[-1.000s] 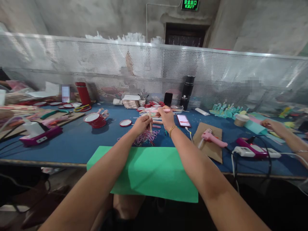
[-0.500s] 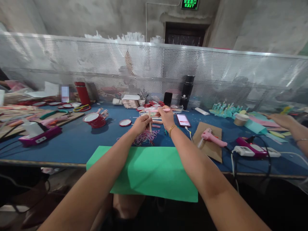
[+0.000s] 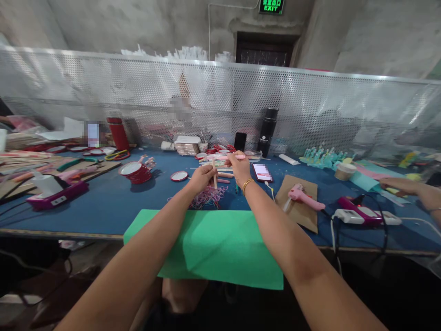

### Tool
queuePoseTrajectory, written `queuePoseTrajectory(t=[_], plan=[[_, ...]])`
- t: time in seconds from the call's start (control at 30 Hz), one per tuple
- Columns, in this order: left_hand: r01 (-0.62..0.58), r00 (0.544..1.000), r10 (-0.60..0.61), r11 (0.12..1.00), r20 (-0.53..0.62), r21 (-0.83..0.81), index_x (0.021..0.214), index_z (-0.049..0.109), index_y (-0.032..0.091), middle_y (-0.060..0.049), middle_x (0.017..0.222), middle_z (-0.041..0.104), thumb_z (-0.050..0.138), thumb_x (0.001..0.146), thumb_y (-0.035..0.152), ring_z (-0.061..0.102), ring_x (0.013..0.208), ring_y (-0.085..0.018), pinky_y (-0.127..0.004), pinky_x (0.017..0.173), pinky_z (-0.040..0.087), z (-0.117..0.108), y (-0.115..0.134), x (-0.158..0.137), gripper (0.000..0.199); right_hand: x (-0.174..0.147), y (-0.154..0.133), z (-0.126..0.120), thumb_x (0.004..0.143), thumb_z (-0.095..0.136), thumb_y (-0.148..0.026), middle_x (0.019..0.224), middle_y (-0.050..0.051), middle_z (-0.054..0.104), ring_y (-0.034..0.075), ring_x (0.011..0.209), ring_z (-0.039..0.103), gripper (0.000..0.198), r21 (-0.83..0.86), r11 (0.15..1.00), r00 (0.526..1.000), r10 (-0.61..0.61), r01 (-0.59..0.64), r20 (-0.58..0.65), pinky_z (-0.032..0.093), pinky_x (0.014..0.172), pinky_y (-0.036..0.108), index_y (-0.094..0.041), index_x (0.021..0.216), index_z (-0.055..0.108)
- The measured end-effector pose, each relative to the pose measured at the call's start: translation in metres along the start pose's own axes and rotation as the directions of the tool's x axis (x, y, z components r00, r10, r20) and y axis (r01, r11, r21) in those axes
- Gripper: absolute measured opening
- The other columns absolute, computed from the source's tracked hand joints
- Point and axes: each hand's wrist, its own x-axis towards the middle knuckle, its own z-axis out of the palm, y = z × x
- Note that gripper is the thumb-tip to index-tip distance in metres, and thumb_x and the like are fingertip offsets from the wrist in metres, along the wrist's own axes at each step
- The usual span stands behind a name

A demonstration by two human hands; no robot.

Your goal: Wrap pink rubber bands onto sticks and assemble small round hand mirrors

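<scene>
My left hand is closed, pinching a thin pale stick that stands nearly upright. Just right of it and a little farther off, my right hand closes its fingers round a slim pink pen-shaped rod, which lies almost level. The rod's left end comes close to the top of the pale stick; whether they touch I cannot tell. Below my left hand lies a tangled heap of pink and purple cords. A green sheet hangs over the table's front edge under my forearms.
A red-rimmed stack, a round white disc and a lit phone lie nearby. To the right are a pink glue gun on cardboard and a purple power strip. Another person's hand works at the far right.
My right hand and the pink rod have shifted slightly to the right. My left hand stays put with the pale stick. The other person's hand has moved left and down.
</scene>
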Motion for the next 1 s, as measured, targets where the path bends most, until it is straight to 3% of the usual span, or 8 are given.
queuePoseTrajectory(t=[0.83,1.0], plan=[[-0.008,1.000,0.008,1.000,0.023,-0.015,0.065,0.053,0.016,0.001,0.048,0.055,0.061,0.081,0.047,0.049,0.041,-0.010,-0.022,0.043,0.037,0.0001,0.0007,-0.0009,0.036,-0.0007,-0.0002,0.0017,0.073,0.061,-0.032,0.052,-0.006,0.061,0.009,0.051,0.057,0.016,0.042,0.999,1.000,-0.008,0.007,0.030,0.046,0.055,0.021,-0.021,0.066,0.052],[0.000,1.000,0.001,1.000,0.008,-0.031,0.065,0.052,0.016,0.002,0.047,0.054,0.061,0.082,0.046,0.049,0.040,-0.011,-0.022,0.043,0.037,-0.0002,0.0000,-0.0001,0.035,0.0001,0.0003,0.0010,0.073,0.061,-0.030,0.052,-0.006,0.061,0.010,0.051,0.057,0.014,0.031,0.999,1.000,0.015,-0.014,-0.014,0.046,0.054,0.021,-0.021,0.067,0.053]])
